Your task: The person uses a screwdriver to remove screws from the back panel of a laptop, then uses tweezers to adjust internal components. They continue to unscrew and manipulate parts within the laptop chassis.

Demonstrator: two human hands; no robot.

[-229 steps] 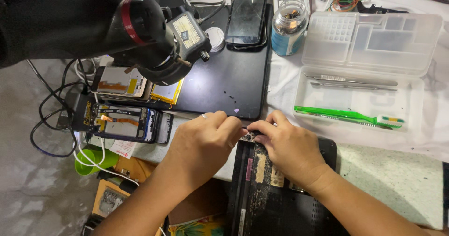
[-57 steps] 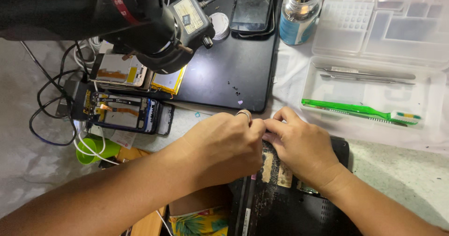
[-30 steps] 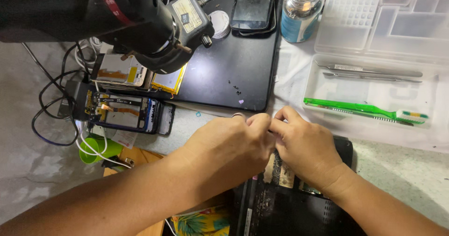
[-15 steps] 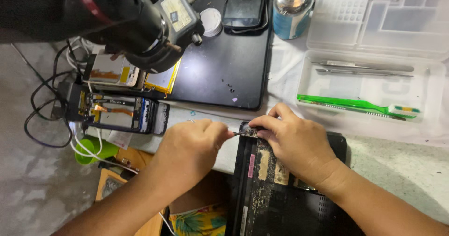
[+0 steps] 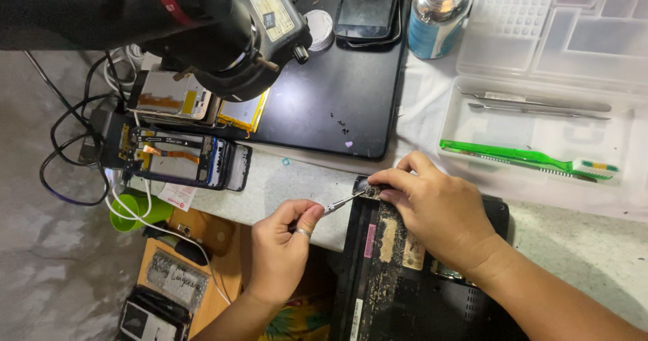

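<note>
My left hand (image 5: 280, 246) pinches a small screwdriver (image 5: 344, 202) — shaft slanting up-right to the dark device (image 5: 405, 273) at the desk's near edge — right hand (image 5: 439, 213) nearer, fingers pressed on that top-left corner.

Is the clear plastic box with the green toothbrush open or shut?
Open. The clear plastic box has its lid swung back, so the green toothbrush and metal tweezers lie uncovered in its tray.
</note>
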